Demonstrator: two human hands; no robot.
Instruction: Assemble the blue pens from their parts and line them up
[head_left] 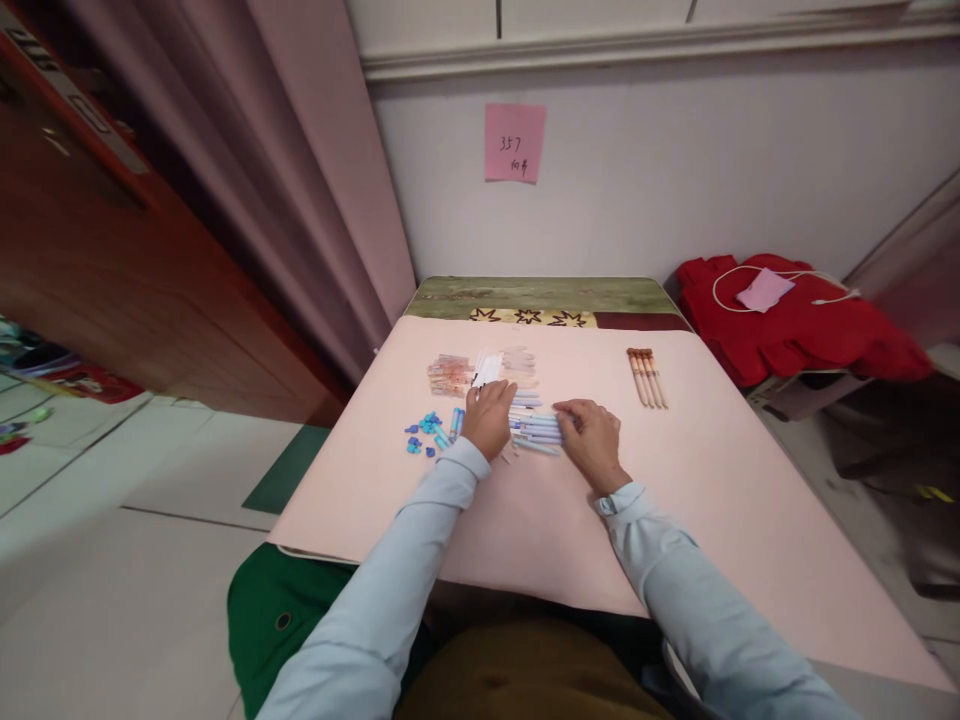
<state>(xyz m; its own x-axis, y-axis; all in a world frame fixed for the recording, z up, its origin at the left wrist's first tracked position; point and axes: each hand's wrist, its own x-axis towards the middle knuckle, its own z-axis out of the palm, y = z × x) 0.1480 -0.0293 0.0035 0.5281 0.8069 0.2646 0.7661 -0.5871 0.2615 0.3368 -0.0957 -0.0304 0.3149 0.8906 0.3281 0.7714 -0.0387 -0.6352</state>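
Note:
A bunch of light blue pens lies across the middle of the pink table. My left hand rests curled over the bunch's left end. My right hand is closed around its right end. Small blue pen caps are scattered just left of my left hand, with a single blue pen barrel beside them. Behind the hands lie clear packets with orange contents and a white slip.
Several wooden-coloured pens lie at the back right of the table. A red cloth with a white cable and a pink pouch sits to the right. A pink note hangs on the wall. Curtains stand at the left.

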